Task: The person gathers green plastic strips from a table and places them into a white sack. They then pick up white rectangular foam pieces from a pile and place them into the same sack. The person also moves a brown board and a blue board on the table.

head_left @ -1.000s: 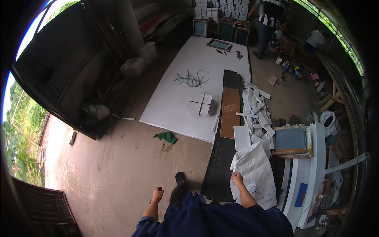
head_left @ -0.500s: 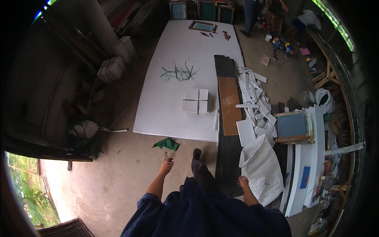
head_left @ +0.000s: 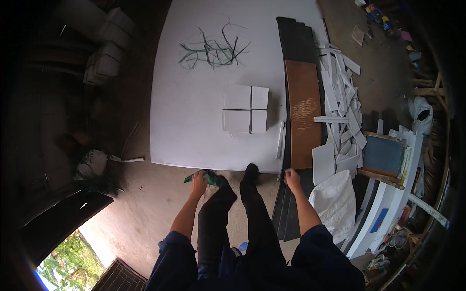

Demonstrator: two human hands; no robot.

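Head view: green cloth (head_left: 211, 180) partly hidden

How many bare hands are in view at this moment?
2: the left hand at the green scrap by the large white sheet, contact unclear; the right hand by the near end of the brown board.

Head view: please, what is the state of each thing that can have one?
White bundle, tied crosswise with dark strap
Green and dark strands, loose and tangled
Green scrap, rumpled, partly hidden
White offcuts, heaped loosely
Brown panel, lying flat
White sack, creased, lying down
Left hand, at the green scrap, grip unclear
Right hand, curled, grip unclear
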